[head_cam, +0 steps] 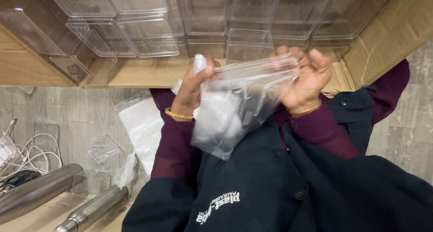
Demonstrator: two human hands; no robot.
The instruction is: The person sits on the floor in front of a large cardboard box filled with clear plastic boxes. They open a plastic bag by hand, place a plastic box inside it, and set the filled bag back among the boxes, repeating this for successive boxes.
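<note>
Both hands hold up a clear, soft plastic zip bag [239, 108] just in front of a brown cardboard box [383, 38] filled with clear, square plastic containers [203, 11]. The left hand [191, 90] pinches one top corner of the bag, and the right hand [306, 81] is closed on the other. White contents show dimly inside. Below the box, a white packet [144, 128] and steel tubes [40, 189] lie.

Both hands raised side by side at chest height. Left hand [191, 90]: fingers curled, thumb pressed against forefinger in pinch, gold bangle at wrist. Right hand [306, 81]: fingers bent inward, closed in grip, bangle at wrist. Both forearms in maroon sleeves.
</note>
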